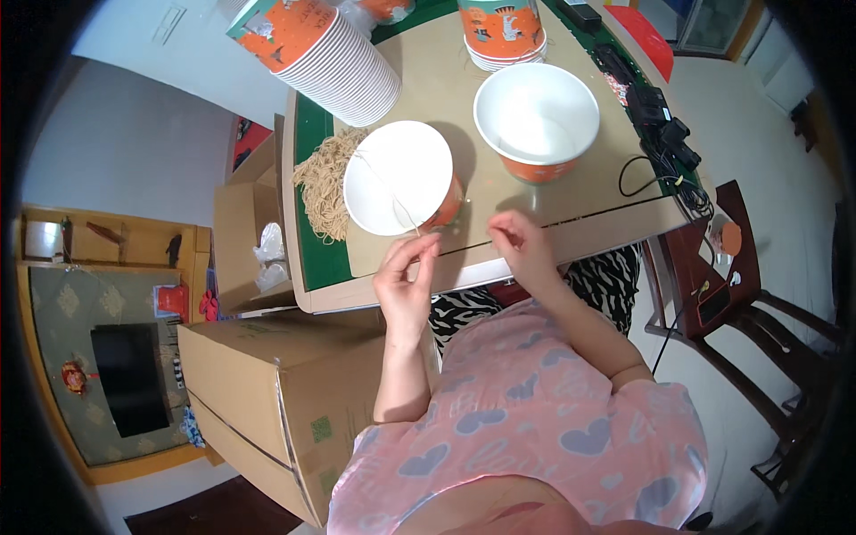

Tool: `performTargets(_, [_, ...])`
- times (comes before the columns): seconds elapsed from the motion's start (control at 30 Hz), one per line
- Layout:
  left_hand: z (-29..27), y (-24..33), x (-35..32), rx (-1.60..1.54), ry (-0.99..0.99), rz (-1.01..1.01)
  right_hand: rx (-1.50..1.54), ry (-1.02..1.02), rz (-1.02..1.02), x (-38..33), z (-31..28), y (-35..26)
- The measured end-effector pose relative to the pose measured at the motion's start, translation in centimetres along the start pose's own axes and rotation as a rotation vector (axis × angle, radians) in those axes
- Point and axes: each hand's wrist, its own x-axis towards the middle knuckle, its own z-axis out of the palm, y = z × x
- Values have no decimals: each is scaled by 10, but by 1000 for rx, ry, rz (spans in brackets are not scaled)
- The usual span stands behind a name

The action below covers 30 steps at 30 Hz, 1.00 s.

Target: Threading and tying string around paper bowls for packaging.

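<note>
1. Our left hand (406, 281) is raised at the near table edge, fingertips pinched on a thin pale string (392, 192) that runs up across the white inside of the nearer orange paper bucket (399, 178).
2. Our right hand (519, 245) hovers just beside it, thumb and forefinger pressed together; we cannot tell whether it holds the string's other end.
3. A second orange paper bucket (537, 111), open and white inside, stands to the right, apart from the first.
4. A loose heap of tan strings (325, 183) lies left of the nearer bucket, touching it.
5. A tilted stack of orange paper buckets (334, 53) leans at the far left corner of the tan tabletop board (571, 209).
6. A brown cardboard box (267, 392) sits on the floor at our left.
</note>
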Motion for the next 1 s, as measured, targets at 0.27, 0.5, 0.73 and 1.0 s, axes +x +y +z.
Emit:
performTargets(0.27, [13,-24,-34,-670,-144,-374,838,-388,812,-28,29,9])
performTargets(0.5, [12,-29,-37,-553,-151,-404,851,-187,639,-4,21,-17])
performTargets(0.73, [12,-26,-36,-610,-117,-399,862,-215,594,0,12,-36])
performTargets(1.0, [13,-25,-36,-440,-180,-337,498,-280,484,-4,6,-56])
